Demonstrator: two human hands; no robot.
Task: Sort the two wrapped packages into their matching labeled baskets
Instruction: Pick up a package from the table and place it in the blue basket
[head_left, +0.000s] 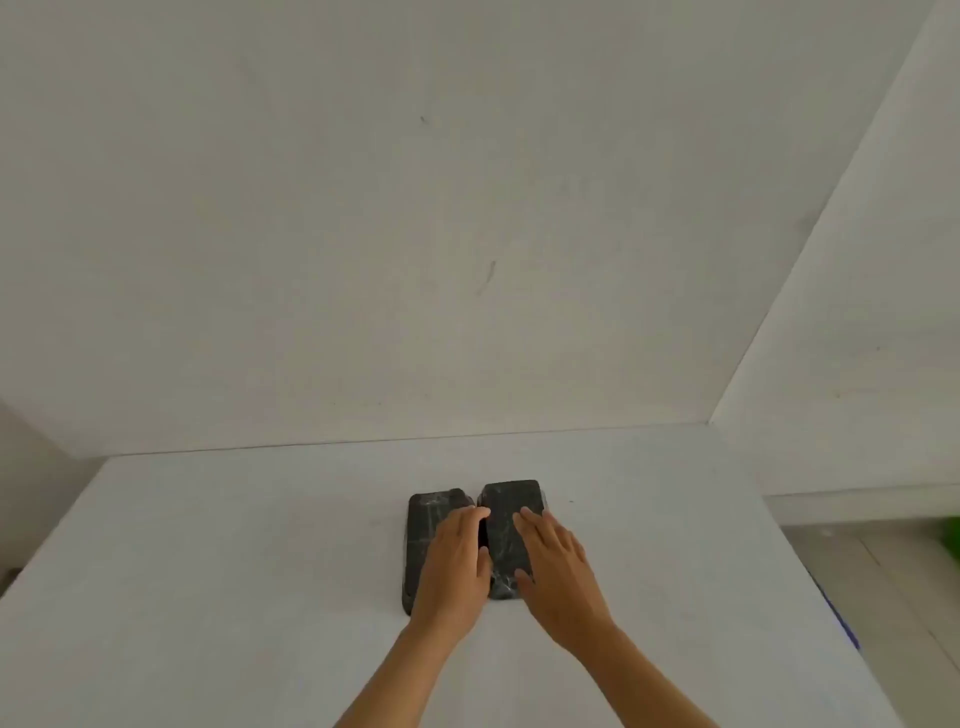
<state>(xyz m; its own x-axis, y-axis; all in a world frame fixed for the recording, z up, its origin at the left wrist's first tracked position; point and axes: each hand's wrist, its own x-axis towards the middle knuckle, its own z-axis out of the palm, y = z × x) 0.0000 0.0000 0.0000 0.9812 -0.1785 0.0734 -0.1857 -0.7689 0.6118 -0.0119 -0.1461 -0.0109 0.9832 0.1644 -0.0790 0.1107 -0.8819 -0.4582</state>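
Two dark packages in shiny clear wrap lie side by side on the white table (208, 597), long sides touching. My left hand (456, 561) rests flat on the left package (423, 535), fingers together and reaching to the gap between the two. My right hand (556, 558) lies flat on the right package (511, 512), fingers slightly spread. Neither hand is curled around a package. No labeled basket is in view.
The table stands against a white wall (415, 208), with a side wall (857, 338) at the right. Beyond the table's right edge is grey floor (883, 597), a green object (953, 535) at the frame's edge and a blue strip (839, 613).
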